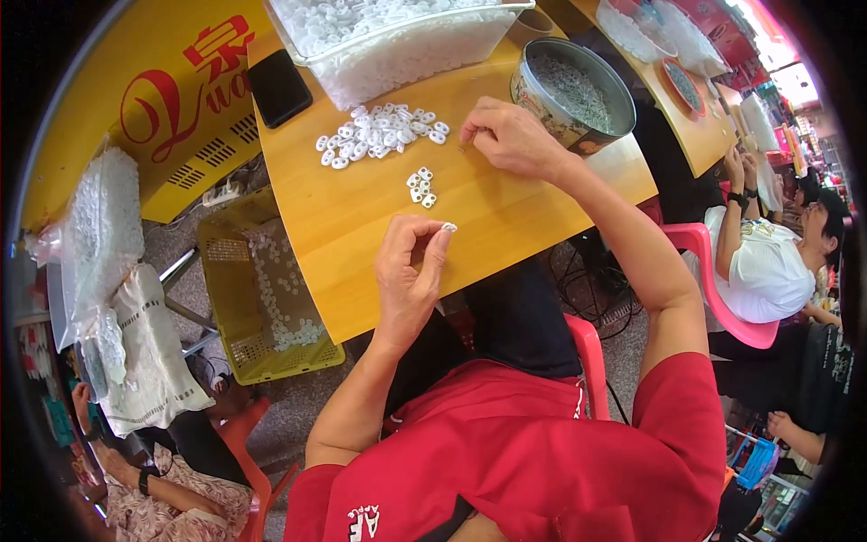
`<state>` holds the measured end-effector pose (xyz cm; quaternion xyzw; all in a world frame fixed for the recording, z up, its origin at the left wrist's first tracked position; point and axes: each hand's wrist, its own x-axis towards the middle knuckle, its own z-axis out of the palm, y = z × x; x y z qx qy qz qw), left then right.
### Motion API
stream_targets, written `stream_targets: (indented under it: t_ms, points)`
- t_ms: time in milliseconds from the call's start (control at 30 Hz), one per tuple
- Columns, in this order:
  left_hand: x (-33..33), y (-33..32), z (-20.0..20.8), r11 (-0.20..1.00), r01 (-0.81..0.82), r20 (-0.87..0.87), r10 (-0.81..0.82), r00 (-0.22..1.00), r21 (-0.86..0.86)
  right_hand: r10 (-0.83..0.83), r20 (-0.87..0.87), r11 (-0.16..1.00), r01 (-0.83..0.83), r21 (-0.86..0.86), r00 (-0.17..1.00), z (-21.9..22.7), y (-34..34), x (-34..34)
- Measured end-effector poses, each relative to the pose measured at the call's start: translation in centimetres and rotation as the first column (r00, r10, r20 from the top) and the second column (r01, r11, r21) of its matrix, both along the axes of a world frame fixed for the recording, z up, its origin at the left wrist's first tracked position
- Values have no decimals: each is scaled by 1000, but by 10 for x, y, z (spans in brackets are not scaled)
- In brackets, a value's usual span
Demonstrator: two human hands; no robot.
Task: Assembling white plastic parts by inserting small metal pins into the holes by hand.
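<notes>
Between thumb and forefinger, my left hand (pixel 411 271) pinches a small white plastic piece (pixel 449 227) above the near part of the wooden table (pixel 334 262). My right hand (pixel 517 138) is closed low over the table beside a round tin (pixel 542 101); whatever its fingertips hold is too small to make out. Small grey metal parts (pixel 573 88) fill much of the tin. A loose pile of white oval plastic pieces (pixel 384 133) lies left of my right hand. Between the pile and my left hand sits a small cluster of similar pieces showing metallic spots (pixel 421 187).
A clear tub (pixel 406 34) full of white pieces stands at the table's far side, with a black phone (pixel 280 88) to its left. A yellow crate (pixel 289 367) holding white pieces is on the floor at left, near filled bags (pixel 104 217). Other people sit at both sides.
</notes>
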<state>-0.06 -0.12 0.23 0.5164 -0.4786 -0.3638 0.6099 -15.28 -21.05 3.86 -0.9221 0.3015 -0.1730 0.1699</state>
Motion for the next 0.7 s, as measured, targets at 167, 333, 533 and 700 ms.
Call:
stream_targets:
  t_ms: [167, 333, 533, 700]
  points:
    - [0, 0, 0, 999, -49, -5, 49, 999, -12, 0, -39, 999, -2, -37, 999, 1, 5, 4]
    - [-2, -2, 1, 998, -51, 26, 52, 998, -49, 0, 46, 999, 2, -39, 999, 0, 3, -1]
    - [-1, -2, -1, 998, -49, -26, 48, 998, -40, -22, 62, 994, 15, 109, 998, 7, 3, 0]
    - [-1, -2, -1, 998, -45, -8, 45, 999, -40, 56, 42, 998, -56, 3, 998, 0, 2, -2]
